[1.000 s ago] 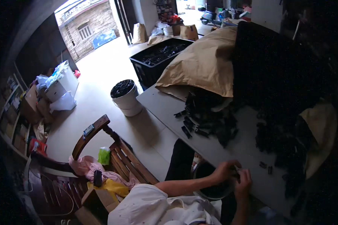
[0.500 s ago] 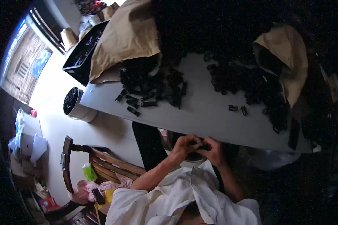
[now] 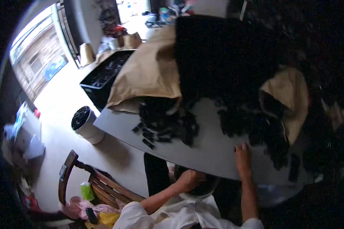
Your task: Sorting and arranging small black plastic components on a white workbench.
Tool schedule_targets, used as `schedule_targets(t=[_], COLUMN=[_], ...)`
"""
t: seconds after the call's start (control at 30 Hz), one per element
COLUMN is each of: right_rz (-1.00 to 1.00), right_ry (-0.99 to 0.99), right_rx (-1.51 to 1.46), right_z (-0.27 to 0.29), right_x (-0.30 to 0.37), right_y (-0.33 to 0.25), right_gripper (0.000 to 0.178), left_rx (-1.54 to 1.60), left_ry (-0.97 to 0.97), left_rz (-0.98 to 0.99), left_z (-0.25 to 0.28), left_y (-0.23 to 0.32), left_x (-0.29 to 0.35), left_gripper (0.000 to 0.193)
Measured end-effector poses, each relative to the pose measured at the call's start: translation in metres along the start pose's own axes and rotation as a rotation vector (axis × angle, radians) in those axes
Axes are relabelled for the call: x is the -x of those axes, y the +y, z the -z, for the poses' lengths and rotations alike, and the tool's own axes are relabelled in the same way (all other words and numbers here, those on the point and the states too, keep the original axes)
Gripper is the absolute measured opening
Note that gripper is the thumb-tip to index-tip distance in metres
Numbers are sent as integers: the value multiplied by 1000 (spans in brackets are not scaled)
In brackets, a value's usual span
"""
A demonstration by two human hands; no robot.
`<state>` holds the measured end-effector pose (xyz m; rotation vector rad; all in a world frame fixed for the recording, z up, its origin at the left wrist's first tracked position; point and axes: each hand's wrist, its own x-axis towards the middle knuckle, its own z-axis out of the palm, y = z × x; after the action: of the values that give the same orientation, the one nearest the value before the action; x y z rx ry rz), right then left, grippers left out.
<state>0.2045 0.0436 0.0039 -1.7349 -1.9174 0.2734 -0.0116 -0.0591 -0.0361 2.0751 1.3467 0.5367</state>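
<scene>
My right hand [image 3: 242, 154] is stretched over the grey table [image 3: 214, 158], its fingers drawn together at the tabletop. A small dark piece shows at the thumb side; the grip is blurred. Lower and to the left, my left hand [image 3: 191, 180] is curled closed above a dark round container [image 3: 206, 187] between my legs; whatever is in its fingers is hidden. Small black pieces lie in a left heap [image 3: 168, 128] and a right heap [image 3: 252, 128]. The left heap spreads from the mouth of a brown paper sack [image 3: 149, 72], and another brown sack [image 3: 290, 95] lies beside the right one.
Left of the table stand a white bucket [image 3: 91, 129] full of black pieces and a black crate [image 3: 95, 93] holding more. A wooden chair [image 3: 111, 187] with pink cloth [image 3: 78, 208] and a green packet [image 3: 87, 191] is at my left.
My hands, together before, are now apart. The right has gone forward onto the table by the loose pieces; the left has dropped over the container. The view has tilted up.
</scene>
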Motion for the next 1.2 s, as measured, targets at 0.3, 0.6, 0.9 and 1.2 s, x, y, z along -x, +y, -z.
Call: schedule_targets(t=[0.3, 0.6, 0.9, 1.2], right_rz=[235, 288, 171, 180], right_ry=[-70, -55, 33, -46], right_rx=[268, 377, 34, -499], right_z=[-33, -25, -17, -22], right_x=[12, 17, 27, 34], right_y=[50, 40, 17, 3], right_gripper=[19, 27, 20, 14], left_rx=[-715, -728, 769, 712], left_ry=[580, 816, 705, 389], left_rz=[259, -5, -79, 16], left_z=[49, 41, 8, 20], left_y=[-33, -30, -49, 9], left_x=[-87, -91, -106, -74], left_gripper=[44, 19, 16, 19])
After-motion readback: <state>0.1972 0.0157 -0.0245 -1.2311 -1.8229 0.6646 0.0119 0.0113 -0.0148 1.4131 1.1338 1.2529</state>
